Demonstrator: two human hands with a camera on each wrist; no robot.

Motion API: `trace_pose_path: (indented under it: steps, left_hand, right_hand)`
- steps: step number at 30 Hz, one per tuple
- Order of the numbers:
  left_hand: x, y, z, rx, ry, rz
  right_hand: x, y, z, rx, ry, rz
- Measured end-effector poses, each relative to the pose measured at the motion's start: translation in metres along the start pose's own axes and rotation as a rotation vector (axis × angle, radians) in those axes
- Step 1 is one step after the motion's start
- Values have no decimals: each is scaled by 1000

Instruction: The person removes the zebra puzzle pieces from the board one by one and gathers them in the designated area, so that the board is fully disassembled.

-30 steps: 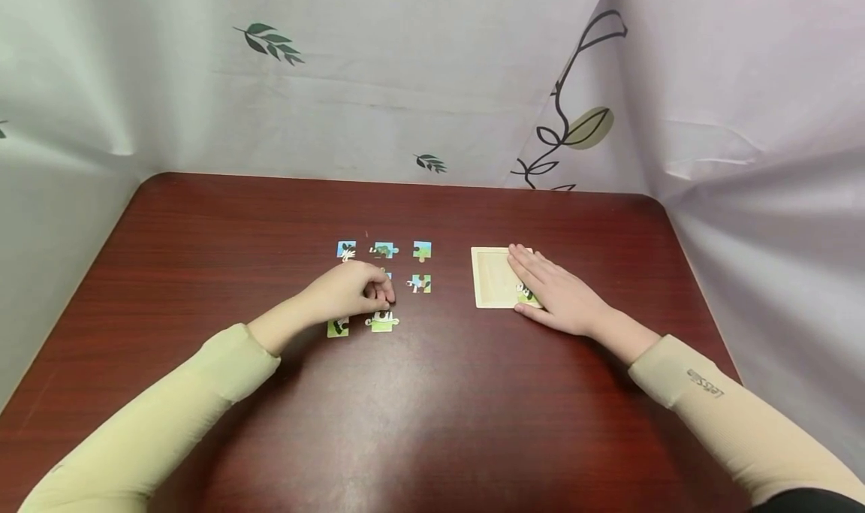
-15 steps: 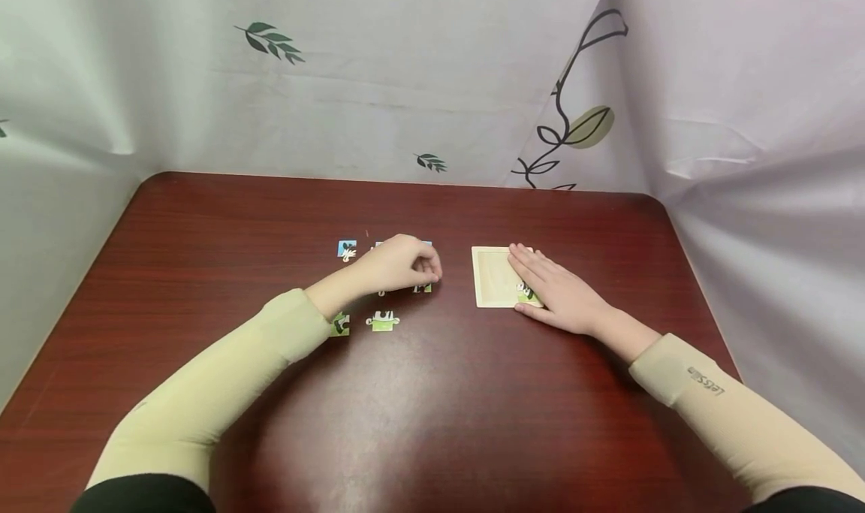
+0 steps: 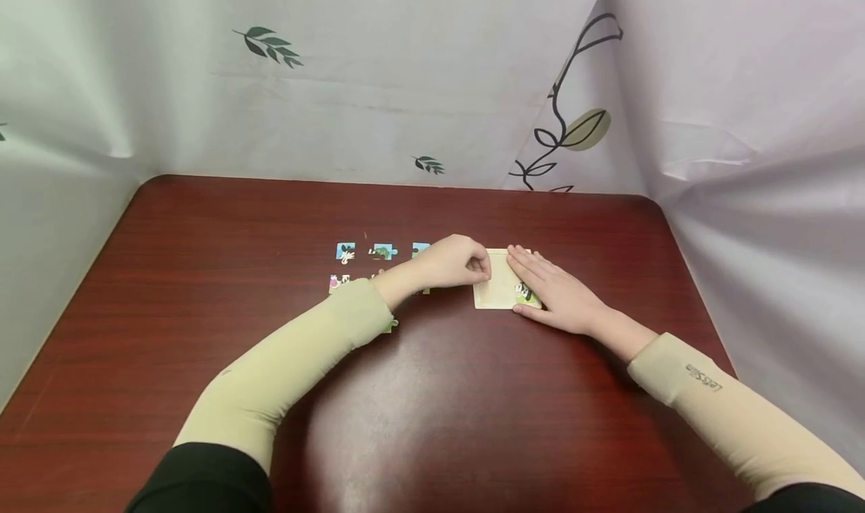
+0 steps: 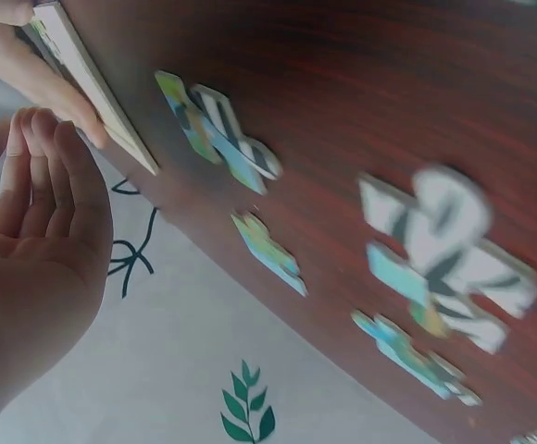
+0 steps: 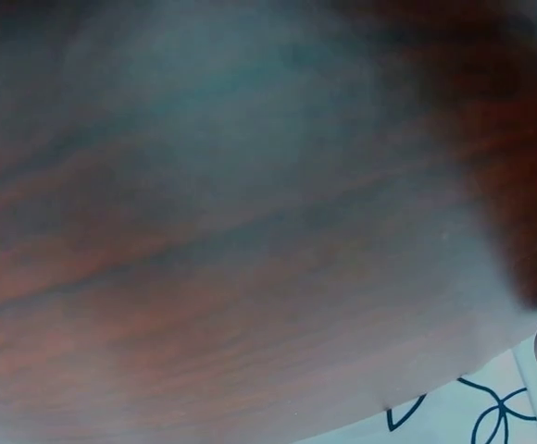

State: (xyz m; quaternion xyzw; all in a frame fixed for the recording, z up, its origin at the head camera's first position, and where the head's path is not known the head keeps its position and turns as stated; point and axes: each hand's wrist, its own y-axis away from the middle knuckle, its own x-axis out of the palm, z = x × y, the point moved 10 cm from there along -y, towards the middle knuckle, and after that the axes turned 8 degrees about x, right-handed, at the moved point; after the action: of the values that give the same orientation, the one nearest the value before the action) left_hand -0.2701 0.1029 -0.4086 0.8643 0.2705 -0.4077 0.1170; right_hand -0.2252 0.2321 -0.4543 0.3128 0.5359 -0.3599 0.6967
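My left hand reaches over the left edge of a pale square puzzle frame. Its fingers bend loosely toward the thumb; in the left wrist view, no piece shows at the fingers. My right hand lies flat over the frame's right side, fingers straight. One panda puzzle piece shows inside the frame's lower right part, partly under that hand. Left of the frame lie several animal jigsaw pieces, among them a zebra piece and a green and blue piece.
All this lies on a dark red-brown wooden table. White leaf-patterned cloth hangs behind the table and at its sides. The left sleeve covers some of the jigsaw pieces in the head view.
My left hand has moved right from above the loose jigsaw pieces to the frame's left edge. My right hand has stayed on the frame.
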Motion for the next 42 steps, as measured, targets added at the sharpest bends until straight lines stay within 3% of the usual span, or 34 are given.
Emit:
trace_pose_path:
  steps: [7, 17, 26, 35, 42]
  left_hand:
    - [5, -19, -3, -36, 28, -16]
    - [26, -42, -6, -29, 27, 15]
    - [37, -50, -9, -31, -25, 25]
    - [41, -53, -7, -82, -30, -1]
    - [44, -53, -13, -72, -86, 24]
  right_hand:
    - [1, 2, -3, 16, -15, -27]
    - [-1, 7, -10, 27, -46, -37]
    - [-5, 6, -12, 12, -39, -56]
    - [-6, 4, -10, 12, -48, -59]
    - [-6, 4, -11, 11, -58, -65]
